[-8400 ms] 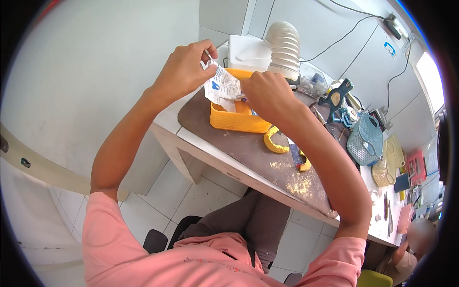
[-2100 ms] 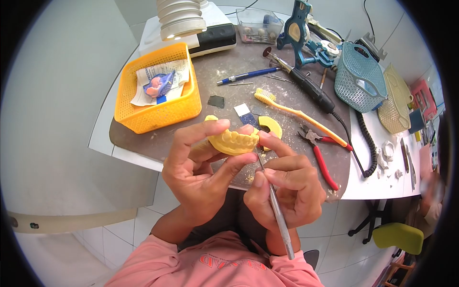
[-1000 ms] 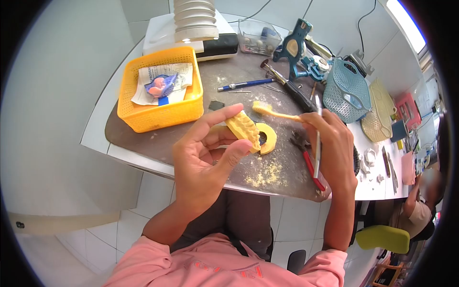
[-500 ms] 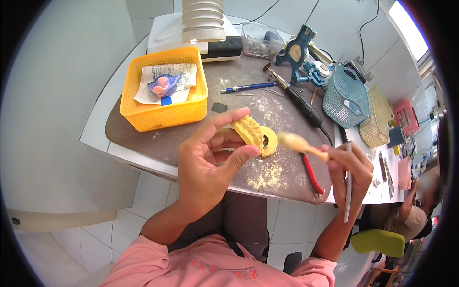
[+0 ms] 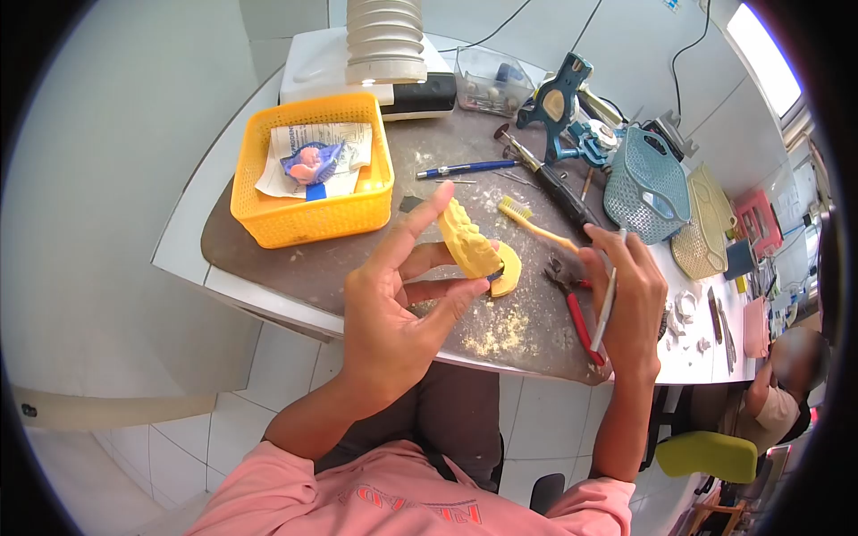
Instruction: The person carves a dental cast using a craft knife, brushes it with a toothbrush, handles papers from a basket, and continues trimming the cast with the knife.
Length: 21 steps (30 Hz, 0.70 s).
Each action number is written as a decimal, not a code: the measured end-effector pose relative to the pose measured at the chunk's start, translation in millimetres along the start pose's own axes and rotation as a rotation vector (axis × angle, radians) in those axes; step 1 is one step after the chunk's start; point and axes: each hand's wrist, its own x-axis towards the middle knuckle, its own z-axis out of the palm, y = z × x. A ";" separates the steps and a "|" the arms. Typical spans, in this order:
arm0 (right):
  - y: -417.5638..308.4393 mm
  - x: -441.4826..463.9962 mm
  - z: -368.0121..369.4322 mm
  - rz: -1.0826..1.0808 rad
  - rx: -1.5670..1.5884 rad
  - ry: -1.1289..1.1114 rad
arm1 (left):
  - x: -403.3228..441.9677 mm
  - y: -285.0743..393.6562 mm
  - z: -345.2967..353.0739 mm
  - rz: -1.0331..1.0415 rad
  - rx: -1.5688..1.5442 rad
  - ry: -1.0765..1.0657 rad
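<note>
Between the fingertips and thumb of my left hand (image 5: 393, 295) is a yellow dental cast (image 5: 466, 239), its row of teeth turned up and to the right. A yellow, ring-like plaster base (image 5: 508, 271) shows at its lower right. My right hand (image 5: 626, 299) grips a yellow toothbrush (image 5: 541, 225), bristles up and apart from the cast. That same hand also keeps a thin metallic instrument (image 5: 605, 308) across its fingers. Red-handled pliers (image 5: 581, 322) lie on the bench just left of my right hand. Yellow powder (image 5: 500, 332) is scattered below the cast.
A yellow basket (image 5: 313, 219) with paper and a blue-and-pink piece stands left. Behind are a blue pen (image 5: 466, 168), a handpiece (image 5: 563, 192), a teal articulator (image 5: 559, 107) and a suction hose (image 5: 384, 40). Baskets (image 5: 648, 183) line the right. Another person (image 5: 773, 393) sits far right.
My right hand has moved left, turning the toothbrush so its bristles point up and away from the cast. My left hand has tilted the cast slightly. The pliers' jaws are now uncovered.
</note>
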 end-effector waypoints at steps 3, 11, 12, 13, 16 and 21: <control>-9.1 -4.8 -12.4 0.012 0.102 0.092 | -0.2 1.7 -1.3 -0.013 0.003 -0.005; -52.9 -53.0 -5.3 -0.035 0.622 0.203 | 1.2 1.3 -2.6 -0.023 -0.014 0.012; -57.7 -57.4 -3.8 -0.088 0.634 0.181 | 0.7 -0.1 -3.3 -0.009 -0.041 0.036; -62.4 -61.6 -2.4 -0.072 0.647 0.154 | -2.0 1.2 -5.9 -0.038 -0.036 0.050; -80.1 -68.0 6.9 -0.077 0.783 0.095 | -13.6 15.1 -20.6 0.131 -0.056 0.115; -116.5 -62.0 27.5 -0.102 0.888 0.048 | -46.4 29.2 -49.6 0.278 0.130 0.419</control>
